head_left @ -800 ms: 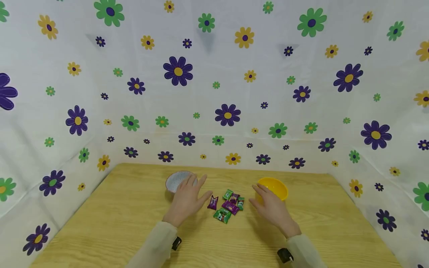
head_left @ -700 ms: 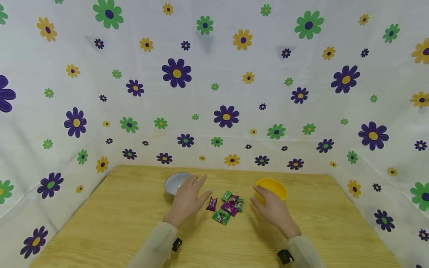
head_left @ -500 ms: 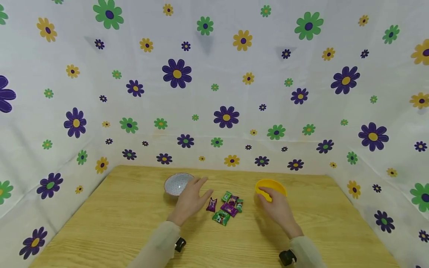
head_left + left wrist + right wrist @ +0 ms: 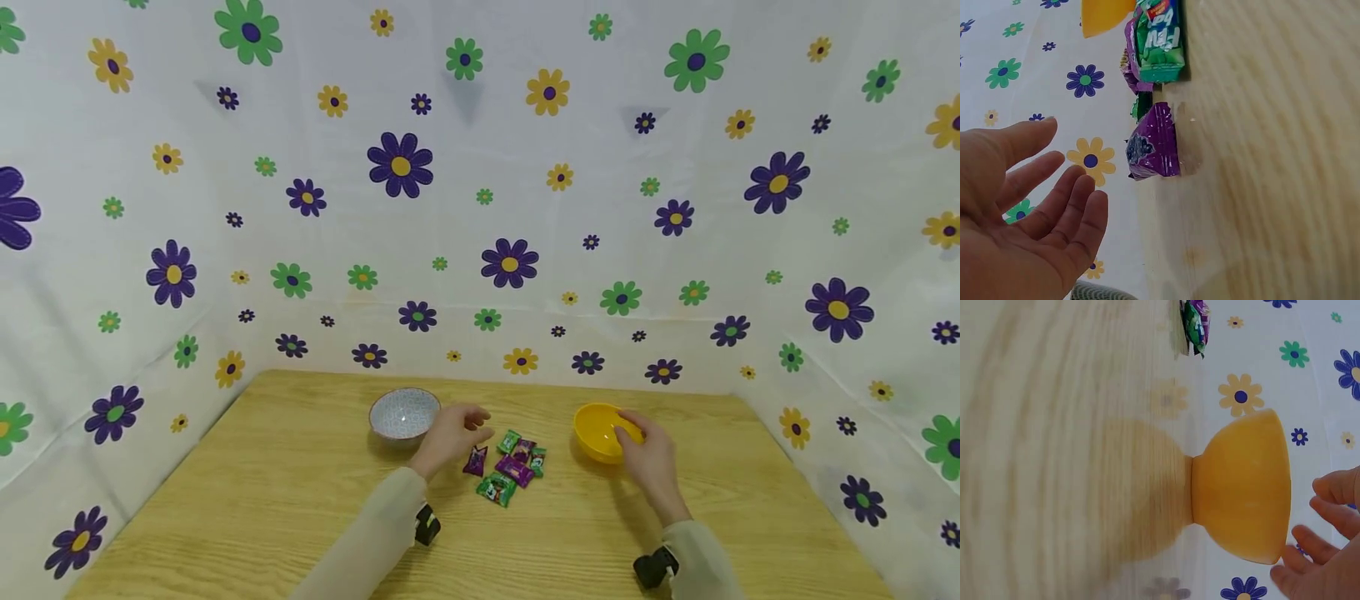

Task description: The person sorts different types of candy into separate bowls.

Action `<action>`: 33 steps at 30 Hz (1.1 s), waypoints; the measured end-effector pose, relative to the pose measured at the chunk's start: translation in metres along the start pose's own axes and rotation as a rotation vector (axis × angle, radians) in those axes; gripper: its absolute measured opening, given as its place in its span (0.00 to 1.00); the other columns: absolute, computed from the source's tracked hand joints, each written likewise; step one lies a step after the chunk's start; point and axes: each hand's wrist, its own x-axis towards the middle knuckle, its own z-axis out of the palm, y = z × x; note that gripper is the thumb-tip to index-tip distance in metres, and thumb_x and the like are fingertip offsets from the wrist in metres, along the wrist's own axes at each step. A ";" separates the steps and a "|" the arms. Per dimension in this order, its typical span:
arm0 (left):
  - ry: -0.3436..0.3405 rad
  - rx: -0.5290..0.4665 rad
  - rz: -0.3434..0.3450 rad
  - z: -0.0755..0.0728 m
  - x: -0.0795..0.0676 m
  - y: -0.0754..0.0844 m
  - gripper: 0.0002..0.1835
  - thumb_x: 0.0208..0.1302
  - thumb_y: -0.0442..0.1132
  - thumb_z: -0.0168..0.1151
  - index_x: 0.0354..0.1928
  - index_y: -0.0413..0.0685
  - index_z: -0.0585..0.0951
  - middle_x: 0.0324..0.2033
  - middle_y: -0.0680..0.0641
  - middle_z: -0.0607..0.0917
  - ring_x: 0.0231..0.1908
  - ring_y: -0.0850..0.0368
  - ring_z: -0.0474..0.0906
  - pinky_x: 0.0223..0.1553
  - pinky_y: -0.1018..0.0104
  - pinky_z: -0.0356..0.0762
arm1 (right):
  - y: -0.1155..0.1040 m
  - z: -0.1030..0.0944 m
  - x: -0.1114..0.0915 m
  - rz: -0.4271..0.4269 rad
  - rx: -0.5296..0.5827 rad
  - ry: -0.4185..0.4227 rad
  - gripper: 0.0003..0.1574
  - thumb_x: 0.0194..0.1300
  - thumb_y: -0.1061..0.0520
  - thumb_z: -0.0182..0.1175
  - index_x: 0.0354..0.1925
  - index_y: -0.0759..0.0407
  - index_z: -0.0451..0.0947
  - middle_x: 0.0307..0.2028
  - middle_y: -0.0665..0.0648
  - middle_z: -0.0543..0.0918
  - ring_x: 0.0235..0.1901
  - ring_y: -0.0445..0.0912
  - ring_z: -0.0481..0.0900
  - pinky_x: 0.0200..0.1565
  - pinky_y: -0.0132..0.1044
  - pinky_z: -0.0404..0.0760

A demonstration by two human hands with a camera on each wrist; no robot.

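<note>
Between two bowls lies a loose group of wrapped candies in green and purple wrappers [image 4: 515, 471]. A purple candy [image 4: 476, 460] sits a little left of the others. My left hand [image 4: 448, 435] hovers by that candy, fingers relaxed and slightly bent, holding nothing. In the left wrist view, the same purple candy [image 4: 1155, 147] stands apart from the fingertips. My right hand [image 4: 651, 458] is over the right rim of a yellow bowl [image 4: 592, 437]. In the right wrist view its loosely bent fingers are near the rim of the yellow bowl [image 4: 1244, 487]; contact is unclear.
A grey patterned bowl [image 4: 403, 415] with a reddish rim stands behind and left of my left hand. The wooden table [image 4: 262, 500] ends at a white flower-print cloth [image 4: 450, 217] at the back and both sides. A black strap device [image 4: 427, 525] is on each wrist.
My left hand has moved right, off the grey bowl's edge toward the candies. My right hand has shifted right, from the yellow bowl's left side to its right rim. Bowls and candies stay put.
</note>
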 end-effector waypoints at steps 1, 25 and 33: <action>-0.014 0.006 -0.008 0.001 0.002 0.000 0.18 0.65 0.42 0.65 0.53 0.41 0.82 0.49 0.40 0.84 0.47 0.48 0.80 0.48 0.52 0.80 | 0.001 -0.001 0.000 0.010 0.008 0.003 0.23 0.71 0.60 0.55 0.62 0.65 0.73 0.65 0.68 0.72 0.68 0.63 0.64 0.69 0.56 0.62; -0.291 -0.066 -0.102 0.012 0.042 -0.008 0.17 0.61 0.39 0.69 0.53 0.46 0.84 0.49 0.40 0.83 0.49 0.48 0.78 0.50 0.52 0.79 | 0.032 -0.009 0.015 0.378 0.507 -0.241 0.34 0.76 0.61 0.45 0.74 0.69 0.50 0.69 0.76 0.59 0.47 0.49 0.77 0.44 0.41 0.85; -0.387 -0.036 -0.081 0.012 0.045 -0.007 0.20 0.63 0.39 0.66 0.57 0.46 0.81 0.59 0.40 0.78 0.59 0.40 0.73 0.60 0.44 0.72 | 0.036 -0.011 0.016 0.392 0.567 -0.278 0.34 0.75 0.62 0.43 0.75 0.67 0.49 0.69 0.78 0.59 0.44 0.45 0.80 0.46 0.46 0.85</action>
